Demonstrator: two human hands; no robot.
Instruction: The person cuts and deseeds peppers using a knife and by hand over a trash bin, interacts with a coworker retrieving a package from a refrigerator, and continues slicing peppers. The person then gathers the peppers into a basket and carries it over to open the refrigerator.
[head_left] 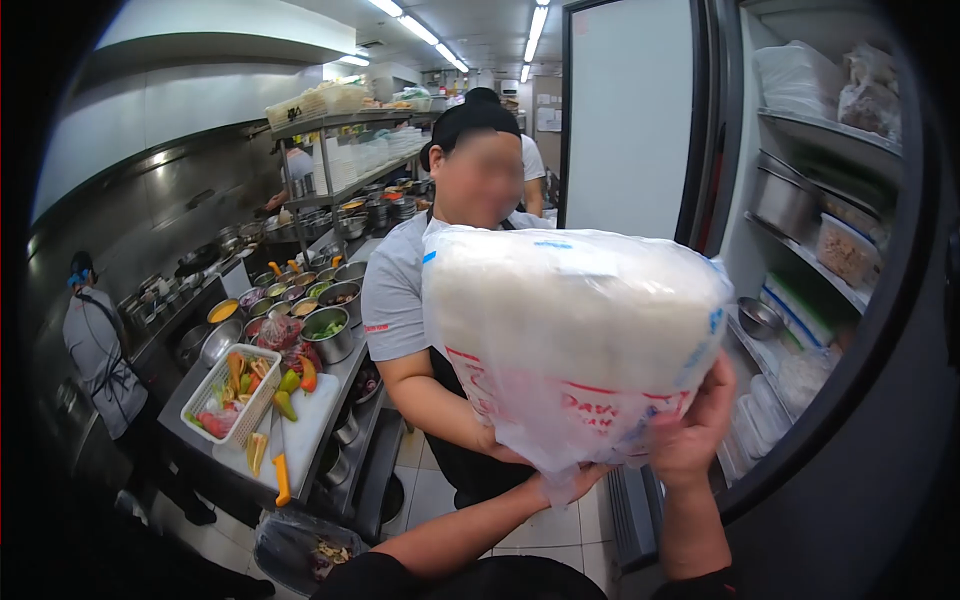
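Observation:
A large white package (580, 320) in clear plastic with red and blue print fills the middle of the view, raised at chest height. My right hand (692, 430) is wrapped round its lower right corner. Under the package's lower edge is my left hand (575, 482), its fingers mostly hidden by the plastic. A co-worker (400, 300) in a grey shirt and black cap stands facing me behind the package, with one hand (498, 447) at its lower left side.
At right, an open fridge has shelves (835, 130) with bags, pots and tubs. At left, a counter holds a white basket (232, 395) of peppers, a cutting board (310, 410) and an orange-handled knife (282, 478). A bin (300, 545) stands below; another person (105, 350) is far left.

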